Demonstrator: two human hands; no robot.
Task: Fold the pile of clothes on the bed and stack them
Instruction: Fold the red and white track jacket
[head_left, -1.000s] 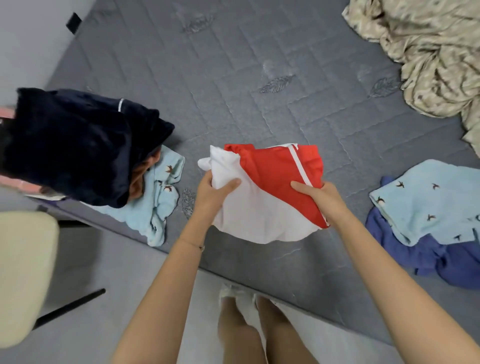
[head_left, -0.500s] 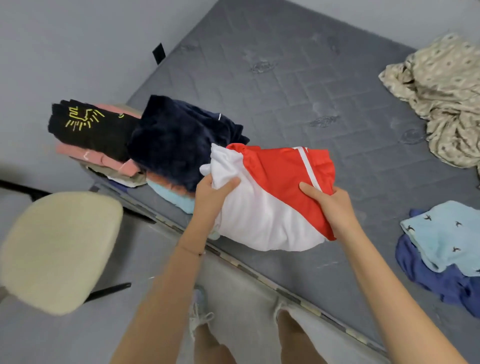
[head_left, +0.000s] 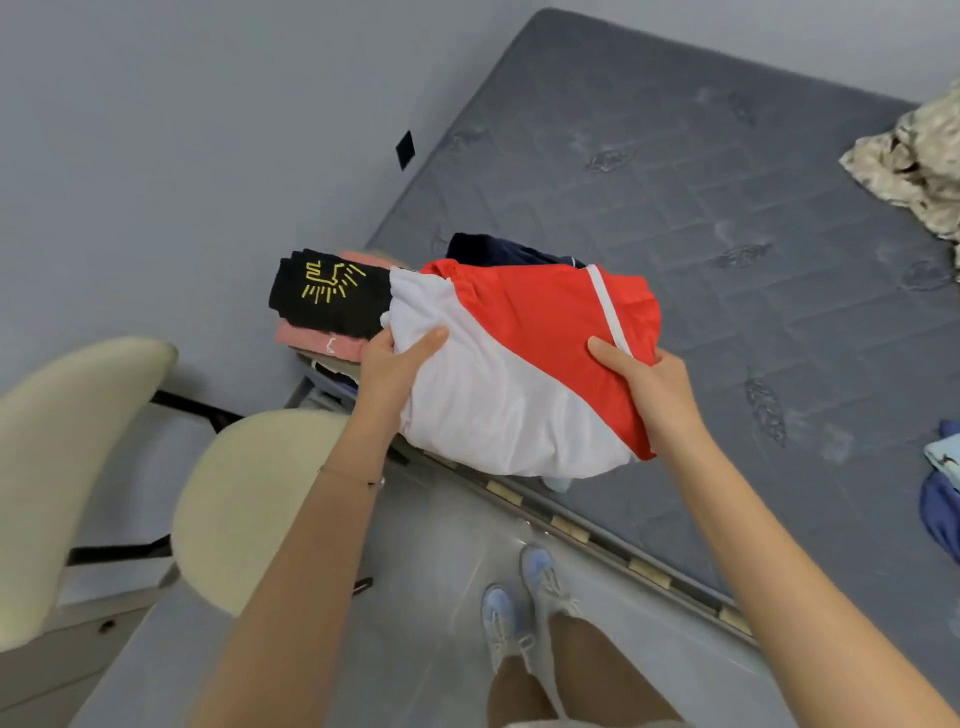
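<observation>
Item one, we list a folded red-and-white garment, held above the near edge of the grey mattress, just beside the stack at its left corner. Left hand: thumb laid over the white part, fingers curled beneath, gripping the garment's left end. Right hand: thumb on the red part, fingers under, gripping the right end. Stack, as we count it: a black garment with a yellow print on top, a pink garment under it. A navy garment shows behind the held piece; whether the two touch we cannot tell. Far right: a beige patterned cloth, crumpled; a light blue garment lying over a dark blue garment. On the floor, a cream chair.
</observation>
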